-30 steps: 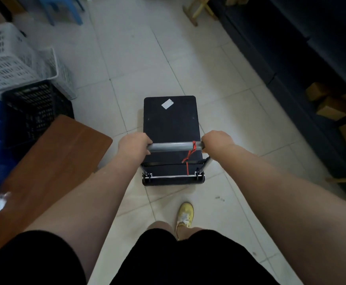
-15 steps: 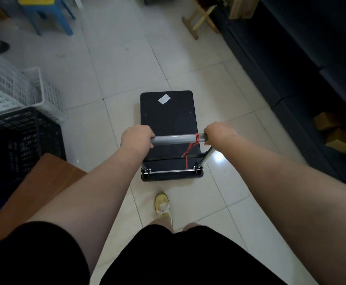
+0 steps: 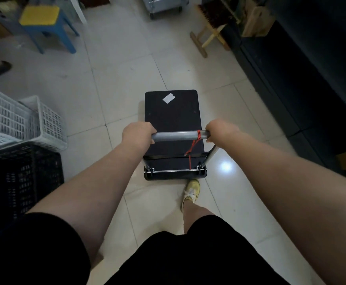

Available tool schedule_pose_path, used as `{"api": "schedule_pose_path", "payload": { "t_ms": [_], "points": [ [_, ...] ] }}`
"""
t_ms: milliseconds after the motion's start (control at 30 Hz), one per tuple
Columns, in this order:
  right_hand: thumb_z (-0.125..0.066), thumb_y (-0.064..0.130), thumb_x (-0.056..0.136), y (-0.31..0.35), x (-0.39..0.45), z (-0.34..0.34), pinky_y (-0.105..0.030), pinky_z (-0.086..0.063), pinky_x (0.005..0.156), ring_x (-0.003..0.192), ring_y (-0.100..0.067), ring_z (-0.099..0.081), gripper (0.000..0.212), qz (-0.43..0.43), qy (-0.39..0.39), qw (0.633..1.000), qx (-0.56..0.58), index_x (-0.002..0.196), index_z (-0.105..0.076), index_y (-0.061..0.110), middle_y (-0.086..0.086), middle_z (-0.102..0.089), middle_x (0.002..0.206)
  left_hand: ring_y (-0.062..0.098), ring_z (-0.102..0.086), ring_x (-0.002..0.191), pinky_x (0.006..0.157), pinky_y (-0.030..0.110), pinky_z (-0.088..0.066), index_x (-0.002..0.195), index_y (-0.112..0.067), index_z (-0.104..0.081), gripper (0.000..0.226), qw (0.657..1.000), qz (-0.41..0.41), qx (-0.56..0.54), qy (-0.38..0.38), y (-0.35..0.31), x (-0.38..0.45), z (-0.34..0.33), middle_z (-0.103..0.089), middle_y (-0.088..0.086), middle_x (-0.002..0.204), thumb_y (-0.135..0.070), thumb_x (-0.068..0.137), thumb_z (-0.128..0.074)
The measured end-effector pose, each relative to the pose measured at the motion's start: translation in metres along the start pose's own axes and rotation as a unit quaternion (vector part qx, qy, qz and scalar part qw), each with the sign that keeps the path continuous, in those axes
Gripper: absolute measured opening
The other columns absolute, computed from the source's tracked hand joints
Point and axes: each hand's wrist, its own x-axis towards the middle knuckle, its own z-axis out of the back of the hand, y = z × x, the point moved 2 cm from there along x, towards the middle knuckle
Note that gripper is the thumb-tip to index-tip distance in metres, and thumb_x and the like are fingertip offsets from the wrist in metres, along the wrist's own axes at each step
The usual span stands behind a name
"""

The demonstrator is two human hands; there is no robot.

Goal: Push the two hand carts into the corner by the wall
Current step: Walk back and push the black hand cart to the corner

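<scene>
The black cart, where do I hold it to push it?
Hold the black cart by its grey handle bar, standing behind it, one hand near each end, as the left hand and right hand do now. The bar runs across at the back, so it likely steers evenly.

Storeroom, stacked plastic crates (image 3: 20, 124), dark shelving (image 3: 303, 64)

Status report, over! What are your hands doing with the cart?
Left hand, right hand both gripping cart handle. Black cart on open floor. Path ahead clear.
</scene>
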Motion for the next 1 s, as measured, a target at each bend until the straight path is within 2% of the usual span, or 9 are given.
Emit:
{"api": "schedule_pose_path", "payload": {
  "t_ms": [167, 233, 333, 433, 533, 667, 800, 900, 1000],
  "points": [
    [-0.060, 0.012, 0.089, -0.022, 0.076, 0.055, -0.032, -0.048, 0.074, 0.078, -0.027, -0.054, 0.021, 0.003, 0.001, 1.000, -0.005, 0.108, -0.066, 0.006, -0.008, -0.056, 0.086, 0.028, -0.056, 0.082, 0.068, 0.029, -0.040, 0.101, -0.019, -0.068, 0.017, 0.999, 0.014, -0.030, 0.005, 0.002, 0.080, 0.049, -0.060, 0.008, 0.087, -0.020, 0.086, -0.060],
    [-0.061, 0.011, 0.089, -0.030, 0.105, 0.078, -0.033, -0.050, 0.077, 0.078, -0.027, -0.054, 0.020, 0.010, 0.000, 1.000, -0.010, 0.108, -0.066, 0.006, -0.008, -0.056, 0.086, 0.029, -0.060, 0.086, 0.067, 0.028, -0.037, 0.101, -0.021, -0.068, 0.017, 0.999, 0.017, -0.033, -0.001, 0.003, 0.110, 0.066, -0.063, 0.008, 0.090, -0.021, 0.086, -0.060],
    [-0.062, 0.012, 0.089, -0.036, 0.145, 0.116, -0.031, -0.045, 0.071, 0.078, -0.026, -0.053, 0.020, 0.024, 0.002, 0.999, -0.021, 0.108, -0.065, 0.006, -0.008, -0.054, 0.085, 0.028, -0.060, 0.087, 0.068, 0.028, -0.037, 0.102, -0.022, -0.068, 0.018, 0.999, 0.017, -0.038, -0.004, 0.008, 0.154, 0.091, -0.060, 0.006, 0.086, -0.023, 0.086, -0.060],
    [-0.062, 0.014, 0.089, -0.034, 0.188, 0.153, -0.030, -0.043, 0.070, 0.079, -0.026, -0.053, 0.022, 0.033, 0.014, 0.999, -0.027, 0.110, -0.065, 0.006, -0.008, -0.054, 0.086, 0.030, -0.064, 0.098, 0.069, 0.028, -0.038, 0.105, -0.021, -0.068, 0.020, 0.999, 0.022, -0.039, -0.016, 0.023, 0.197, 0.119, -0.069, 0.008, 0.099, -0.024, 0.086, -0.061],
    [-0.064, 0.016, 0.089, -0.026, 0.231, 0.191, -0.031, -0.045, 0.073, 0.080, -0.025, -0.053, 0.024, 0.050, 0.019, 0.998, -0.040, 0.111, -0.066, 0.006, -0.007, -0.054, 0.088, 0.030, -0.064, 0.102, 0.071, 0.029, -0.040, 0.109, -0.020, -0.067, 0.023, 0.999, 0.024, -0.029, -0.022, 0.043, 0.238, 0.144, -0.069, 0.008, 0.107, -0.025, 0.087, -0.061],
    [-0.063, 0.013, 0.089, -0.017, 0.283, 0.233, -0.032, -0.047, 0.075, 0.081, -0.024, -0.052, 0.023, 0.057, 0.009, 0.997, -0.047, 0.111, -0.065, 0.006, -0.007, -0.053, 0.088, 0.029, -0.063, 0.105, 0.072, 0.029, -0.038, 0.112, -0.023, -0.067, 0.025, 0.999, 0.032, -0.034, -0.011, 0.066, 0.286, 0.177, -0.068, 0.008, 0.110, -0.026, 0.087, -0.061],
    [-0.061, 0.009, 0.089, -0.008, 0.337, 0.271, -0.035, -0.052, 0.082, 0.086, -0.028, -0.060, 0.022, 0.056, -0.007, 0.998, -0.041, 0.110, -0.066, 0.007, -0.011, -0.060, 0.093, 0.029, -0.062, 0.109, 0.082, 0.029, -0.045, 0.117, -0.023, -0.066, 0.030, 0.998, 0.038, -0.048, 0.004, 0.088, 0.333, 0.207, -0.068, 0.008, 0.115, -0.026, 0.087, -0.061],
    [-0.060, 0.009, 0.089, 0.007, 0.378, 0.304, -0.036, -0.053, 0.085, 0.094, -0.030, -0.064, 0.022, 0.071, -0.012, 0.997, -0.037, 0.110, -0.066, 0.007, -0.013, -0.065, 0.102, 0.030, -0.063, 0.106, 0.075, 0.028, -0.042, 0.112, -0.022, -0.068, 0.027, 0.996, 0.055, -0.064, 0.005, 0.113, 0.370, 0.230, -0.068, 0.009, 0.111, -0.026, 0.085, -0.063],
    [-0.060, 0.012, 0.090, 0.024, 0.419, 0.339, -0.034, -0.052, 0.084, 0.081, -0.027, -0.055, 0.022, 0.088, -0.020, 0.994, -0.060, 0.110, -0.066, 0.007, -0.009, -0.056, 0.089, 0.030, -0.064, 0.103, 0.073, 0.028, -0.041, 0.112, -0.023, -0.068, 0.027, 0.995, 0.071, -0.063, 0.001, 0.142, 0.409, 0.253, -0.069, 0.010, 0.109, -0.025, 0.085, -0.063]
  ]
}}
